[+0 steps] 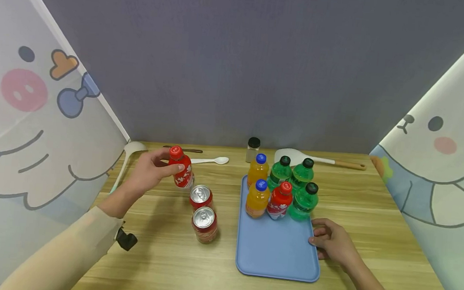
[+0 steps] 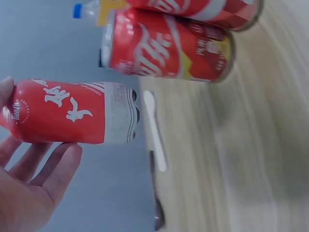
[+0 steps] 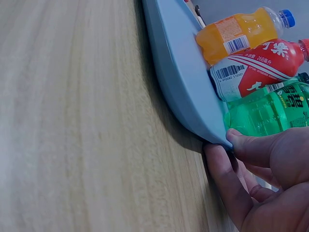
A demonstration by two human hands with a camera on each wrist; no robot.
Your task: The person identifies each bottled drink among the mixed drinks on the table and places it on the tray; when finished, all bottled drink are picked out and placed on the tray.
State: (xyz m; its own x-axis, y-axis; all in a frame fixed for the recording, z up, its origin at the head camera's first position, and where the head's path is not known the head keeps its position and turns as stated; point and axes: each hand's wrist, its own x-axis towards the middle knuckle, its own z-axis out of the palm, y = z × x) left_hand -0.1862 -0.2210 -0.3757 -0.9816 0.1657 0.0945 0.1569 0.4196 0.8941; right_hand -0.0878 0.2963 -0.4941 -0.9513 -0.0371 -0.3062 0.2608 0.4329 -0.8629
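Note:
My left hand point(image 1: 152, 171) grips a red soda bottle point(image 1: 181, 170) with a red cap, thumb on one side and fingers on the other. In the left wrist view this bottle point(image 2: 67, 112) shows white lettering and a pale base, raised above the table. Two red soda cans point(image 1: 204, 225) stand just right of it. My right hand point(image 1: 333, 241) pinches the right rim of a blue tray point(image 1: 276, 255). On the tray's back half stand two orange soda bottles point(image 1: 257, 200), another red bottle point(image 1: 280, 201) and several green bottles point(image 1: 304, 202).
Along the back lie a white ladle point(image 1: 124, 165), a white spoon point(image 1: 216, 160), a thin dark utensil point(image 1: 194, 151) and a white spatula point(image 1: 317, 160) with a wooden handle. A black-capped jar point(image 1: 252, 150) stands behind the tray. A grey wall point(image 1: 238, 72) rises behind the table.

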